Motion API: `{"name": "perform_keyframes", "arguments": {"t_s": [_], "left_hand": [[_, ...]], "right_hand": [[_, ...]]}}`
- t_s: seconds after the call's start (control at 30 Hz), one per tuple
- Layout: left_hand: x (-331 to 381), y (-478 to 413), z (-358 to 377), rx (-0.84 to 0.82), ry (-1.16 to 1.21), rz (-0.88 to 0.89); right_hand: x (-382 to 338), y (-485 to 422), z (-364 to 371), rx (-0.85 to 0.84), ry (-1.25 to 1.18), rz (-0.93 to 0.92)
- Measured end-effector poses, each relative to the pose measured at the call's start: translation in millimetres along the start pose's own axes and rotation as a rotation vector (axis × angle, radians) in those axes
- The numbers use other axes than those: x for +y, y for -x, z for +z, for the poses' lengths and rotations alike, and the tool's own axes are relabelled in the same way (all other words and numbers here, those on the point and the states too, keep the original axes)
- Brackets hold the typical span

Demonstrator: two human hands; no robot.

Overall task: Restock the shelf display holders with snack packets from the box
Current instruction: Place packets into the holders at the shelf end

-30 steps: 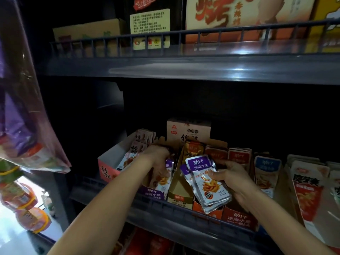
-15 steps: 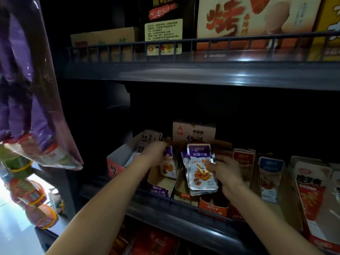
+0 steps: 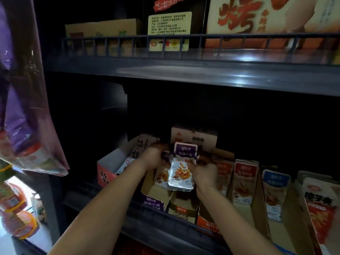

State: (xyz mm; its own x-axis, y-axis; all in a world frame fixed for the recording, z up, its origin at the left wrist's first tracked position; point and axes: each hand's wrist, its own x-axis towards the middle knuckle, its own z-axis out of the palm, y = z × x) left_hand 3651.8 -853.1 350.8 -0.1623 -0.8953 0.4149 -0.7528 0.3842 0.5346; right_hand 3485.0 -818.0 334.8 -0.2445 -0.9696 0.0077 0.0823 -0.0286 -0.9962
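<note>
A small stack of purple-topped snack packets (image 3: 183, 166) stands upright over the purple-fronted display holder (image 3: 153, 196) on the lower shelf. My left hand (image 3: 153, 156) grips the stack's left edge and my right hand (image 3: 205, 172) grips its right edge. More of the same packets sit inside that holder, partly hidden by my left wrist. To its right stand an olive-fronted holder (image 3: 181, 211) and an orange-fronted one (image 3: 207, 222).
A pink-and-white box (image 3: 108, 170) with packets stands at the left. Red packets (image 3: 245, 183), blue packets (image 3: 275, 192) and a large white packet (image 3: 320, 208) fill holders to the right. A carton (image 3: 193, 137) sits behind. A wire rail (image 3: 147, 216) fronts the shelf. Bagged goods (image 3: 24, 111) hang at left.
My right hand has carried the packet stack leftward and up over the purple holder, and turned it upright. My left hand has come off the holder's packets and now grips the stack too.
</note>
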Motion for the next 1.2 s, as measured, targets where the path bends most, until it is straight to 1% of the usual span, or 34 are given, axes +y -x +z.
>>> {"name": "perform_keyframes", "arguments": {"t_s": [0.13,0.17,0.23,0.3,0.37,0.47,0.5,0.57,0.63,0.67,0.7,0.83,0.93,1.03,1.13,1.2], "left_hand": [[-6.9,-0.8,1.0,0.114,-0.022,0.030],[-8.4,-1.8,2.1,0.168,0.016,0.023],[-7.9,-2.3,3.1,0.271,0.137,-0.047],[-6.8,-3.8,2.3,0.333,0.227,-0.114],[-4.0,-5.8,1.5,0.342,0.243,-0.162],[-4.7,-8.7,1.1,0.312,0.292,-0.261],[-5.6,-9.1,-0.6,0.301,0.348,-0.304],[-1.8,-6.9,-7.8,0.260,0.551,-0.370],[3.6,-4.3,-15.7,0.184,0.744,-0.409],[7.3,-2.1,-18.6,0.153,0.793,-0.430],[9.7,-0.3,-20.0,0.144,0.816,-0.438],[9.3,5.5,-17.8,0.196,0.745,-0.424],[8.6,8.5,-15.5,0.208,0.787,-0.431],[8.1,11.3,-15.2,0.222,0.808,-0.422],[6.1,11.6,-10.6,0.247,0.851,-0.413],[3.9,10.9,-4.9,0.269,0.869,-0.402]], "right_hand": [[3.8,-1.8,7.0,0.065,0.070,-0.008],[2.8,-2.2,7.6,0.077,0.070,-0.004],[1.0,-3.7,9.4,0.090,0.065,-0.007],[-0.4,-4.9,13.2,0.072,0.062,-0.015],[-1.6,-5.4,20.5,0.051,0.085,-0.025],[1.8,-8.0,33.0,0.040,0.134,-0.022],[3.3,-9.2,35.8,0.040,0.146,-0.016],[6.1,-10.8,39.0,0.036,0.175,-0.012],[9.4,-13.2,40.9,0.023,0.252,-0.030],[9.9,-13.2,41.3,0.015,0.303,-0.041],[9.7,-12.3,41.3,0.006,0.355,-0.054],[10.1,-10.3,38.0,-0.013,0.576,-0.177],[7.5,-6.3,33.0,-0.031,0.651,-0.284],[2.1,-2.8,27.3,-0.051,0.777,-0.358],[-2.3,-1.6,24.9,-0.056,0.844,-0.369],[-3.5,-1.8,25.6,-0.068,0.908,-0.341]]}}
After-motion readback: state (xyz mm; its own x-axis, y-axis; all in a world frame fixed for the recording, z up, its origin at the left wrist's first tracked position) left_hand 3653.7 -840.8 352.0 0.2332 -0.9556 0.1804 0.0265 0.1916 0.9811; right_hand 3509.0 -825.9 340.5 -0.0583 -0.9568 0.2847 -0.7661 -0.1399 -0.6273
